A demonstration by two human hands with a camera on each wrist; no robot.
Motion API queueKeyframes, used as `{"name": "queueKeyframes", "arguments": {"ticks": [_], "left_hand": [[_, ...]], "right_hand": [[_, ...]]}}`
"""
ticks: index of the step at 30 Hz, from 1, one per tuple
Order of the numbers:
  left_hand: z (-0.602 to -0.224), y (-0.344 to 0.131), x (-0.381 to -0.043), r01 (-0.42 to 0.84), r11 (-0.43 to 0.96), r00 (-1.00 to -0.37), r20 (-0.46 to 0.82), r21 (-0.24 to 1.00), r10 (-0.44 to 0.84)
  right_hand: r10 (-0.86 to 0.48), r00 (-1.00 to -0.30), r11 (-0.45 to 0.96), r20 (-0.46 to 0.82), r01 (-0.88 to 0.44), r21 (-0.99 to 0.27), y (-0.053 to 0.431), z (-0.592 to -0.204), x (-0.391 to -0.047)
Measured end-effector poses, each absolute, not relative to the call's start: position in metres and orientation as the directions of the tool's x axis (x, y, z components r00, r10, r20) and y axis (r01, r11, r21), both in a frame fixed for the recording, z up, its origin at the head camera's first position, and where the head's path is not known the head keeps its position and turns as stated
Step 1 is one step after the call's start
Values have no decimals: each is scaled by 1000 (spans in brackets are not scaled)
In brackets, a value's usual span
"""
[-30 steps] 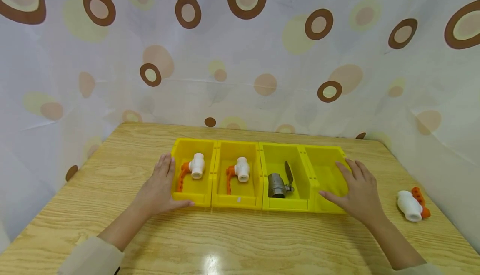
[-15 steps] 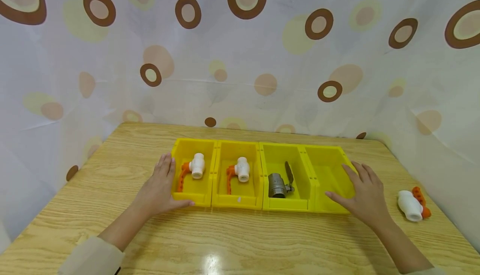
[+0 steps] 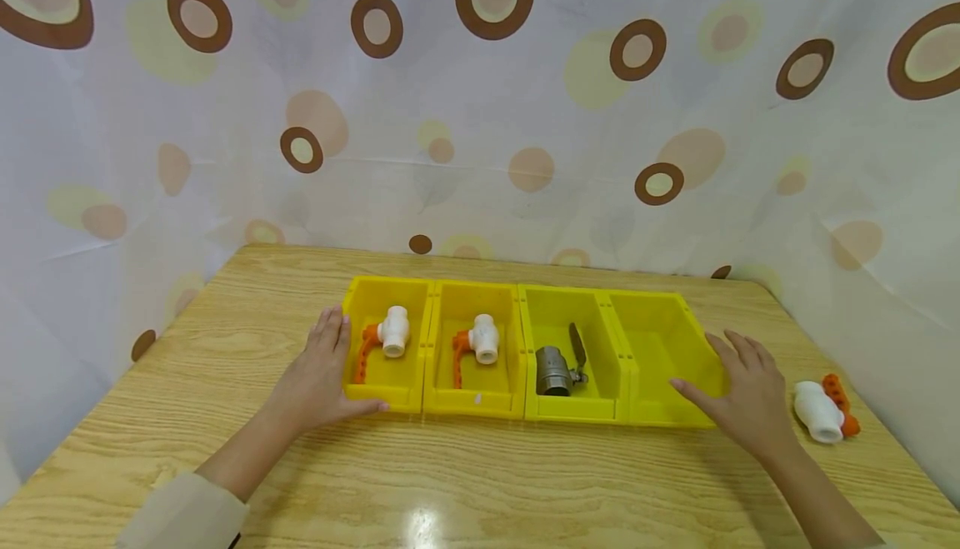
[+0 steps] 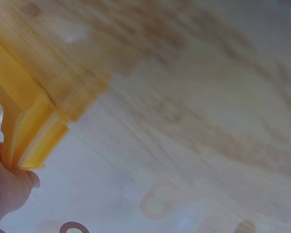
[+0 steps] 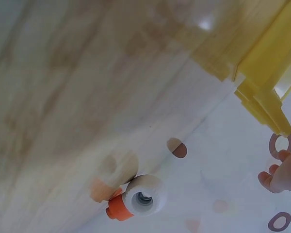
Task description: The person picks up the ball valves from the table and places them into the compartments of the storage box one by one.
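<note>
Four-part wording aside, a row of joined yellow bins (image 3: 474, 405) stands on the table. My left hand (image 3: 311, 378) rests against the leftmost bin, its fingers along the side wall and its thumb across the front corner. The two left bins each hold a white ball valve with an orange handle, one valve (image 3: 394, 332) at far left and another valve (image 3: 486, 339) beside it. A metal ball valve (image 3: 553, 371) with a dark lever lies in the third bin. Beside the rightmost bin (image 3: 663, 366), my right hand (image 3: 753, 395) has its fingers spread, holding nothing.
Another white valve (image 3: 819, 412) with an orange handle lies on the wooden table (image 3: 480, 482), right of my right hand. A patterned curtain (image 3: 480, 116) hangs behind the table and along its sides.
My right hand has moved right, off the rightmost bin's edge, uncovering more of that bin. My left hand, the bins and the valves have stayed in place.
</note>
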State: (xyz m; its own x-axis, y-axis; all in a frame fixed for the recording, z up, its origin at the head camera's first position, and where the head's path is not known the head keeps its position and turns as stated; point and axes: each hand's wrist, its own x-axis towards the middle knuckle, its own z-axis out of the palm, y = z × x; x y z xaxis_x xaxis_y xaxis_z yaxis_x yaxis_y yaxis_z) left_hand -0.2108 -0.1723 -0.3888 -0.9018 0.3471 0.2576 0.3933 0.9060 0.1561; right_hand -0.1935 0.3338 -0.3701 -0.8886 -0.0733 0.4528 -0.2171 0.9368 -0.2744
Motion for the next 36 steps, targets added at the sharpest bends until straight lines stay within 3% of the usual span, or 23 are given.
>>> {"name": "queueKeyframes", "arguments": {"ticks": [12,20,28,36], "left_hand": [[-388,-172,-211,392,907,-903,256,155,346],[-389,-172,-211,394,907,-900,262,151,347],[-390,-173,-210,388,908,-904,259,158,341],[-389,-172,-210,393,906,-901,266,157,344]], "right_hand": [[-50,-875,922,481,-225,-314,352,-368,-193],[13,-903,906,430,-171,-387,368,-367,-191],[36,-927,922,372,-113,-370,386,-367,-192],[35,-909,938,415,-112,-327,406,-372,-188]]}}
